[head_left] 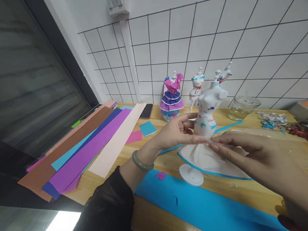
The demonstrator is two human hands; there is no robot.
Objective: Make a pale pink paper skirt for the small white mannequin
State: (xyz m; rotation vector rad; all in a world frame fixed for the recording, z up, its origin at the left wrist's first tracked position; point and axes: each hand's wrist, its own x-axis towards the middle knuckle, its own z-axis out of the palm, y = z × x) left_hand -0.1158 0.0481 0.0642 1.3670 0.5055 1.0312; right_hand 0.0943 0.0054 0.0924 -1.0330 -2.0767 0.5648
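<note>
A small white mannequin (210, 104) with blue marks on its torso stands tilted over the table. Around its lower waist spreads a pale skirt (202, 156) edged in blue. My left hand (176, 131) is at the mannequin's left side, its thumb pressing the skirt's top edge and its fingers curled behind the waist. From the right, my right hand (246, 151) pinches the same gathered edge at the front, fingertips close to the left thumb. The round white base (191, 174) shows below the skirt.
Coloured sheets (91, 147) lie at the left, near a phone (146, 111). A blue sheet (185, 204) crosses the front edge. Behind stand a dressed mannequin (171, 99) and others. A glass bowl (242, 107) and red-handled scissors (307, 136) are at the right.
</note>
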